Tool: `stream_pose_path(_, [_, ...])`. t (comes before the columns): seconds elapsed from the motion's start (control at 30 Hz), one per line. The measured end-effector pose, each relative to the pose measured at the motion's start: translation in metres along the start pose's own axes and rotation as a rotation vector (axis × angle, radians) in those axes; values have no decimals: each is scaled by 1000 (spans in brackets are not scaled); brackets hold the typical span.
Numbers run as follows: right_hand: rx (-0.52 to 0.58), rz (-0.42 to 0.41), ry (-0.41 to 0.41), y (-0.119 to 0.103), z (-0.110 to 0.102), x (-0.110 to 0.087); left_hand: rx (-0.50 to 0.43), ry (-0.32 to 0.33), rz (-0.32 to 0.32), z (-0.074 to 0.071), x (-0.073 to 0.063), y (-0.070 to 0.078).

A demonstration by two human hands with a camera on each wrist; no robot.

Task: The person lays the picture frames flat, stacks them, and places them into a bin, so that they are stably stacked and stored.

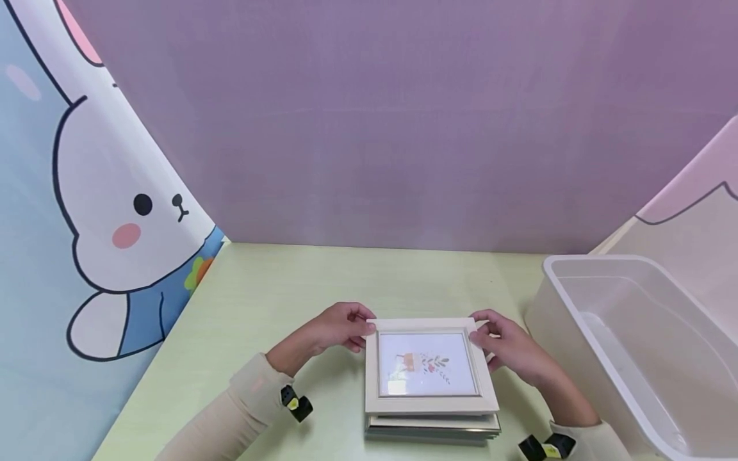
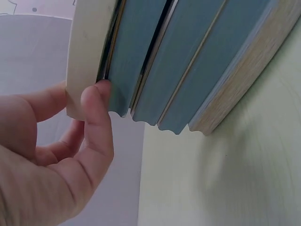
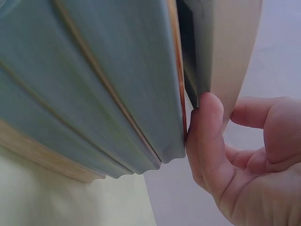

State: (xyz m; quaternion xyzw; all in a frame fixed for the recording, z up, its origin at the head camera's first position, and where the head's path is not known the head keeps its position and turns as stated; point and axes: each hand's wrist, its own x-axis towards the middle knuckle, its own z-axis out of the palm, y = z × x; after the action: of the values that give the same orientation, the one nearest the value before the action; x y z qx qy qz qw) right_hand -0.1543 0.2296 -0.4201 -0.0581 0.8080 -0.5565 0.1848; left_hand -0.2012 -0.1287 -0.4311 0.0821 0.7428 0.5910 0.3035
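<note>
A white picture frame (image 1: 426,404) with a small floral print behind its pane tops a stack of frames. My left hand (image 1: 344,326) pinches its far left corner, thumb on the face and fingertips beneath. At the far right corner my right hand (image 1: 507,346) pinches it the same way. In the right wrist view a dark gap shows between this white frame (image 3: 230,52) and the blue-grey frame (image 3: 136,61) under it. Several blue-grey frames (image 2: 188,70) lie piled below, with a wood-coloured frame (image 2: 254,66) at the bottom, on the table.
A large white plastic bin (image 1: 599,346) stands to the right of the stack, close to my right forearm. The pale green table (image 1: 277,282) ends at a purple backdrop (image 1: 403,128). A rabbit-print panel (image 1: 132,224) borders the left side.
</note>
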Motion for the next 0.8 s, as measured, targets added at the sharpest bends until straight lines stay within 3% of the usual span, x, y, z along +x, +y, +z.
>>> stream_pose_path(0.4, [-9, 34, 36, 4, -1, -3, 82, 9, 20, 5, 3, -1])
stream_pose_path(0.8, [23, 28, 46, 9, 3, -3, 79, 61, 13, 13, 3, -3])
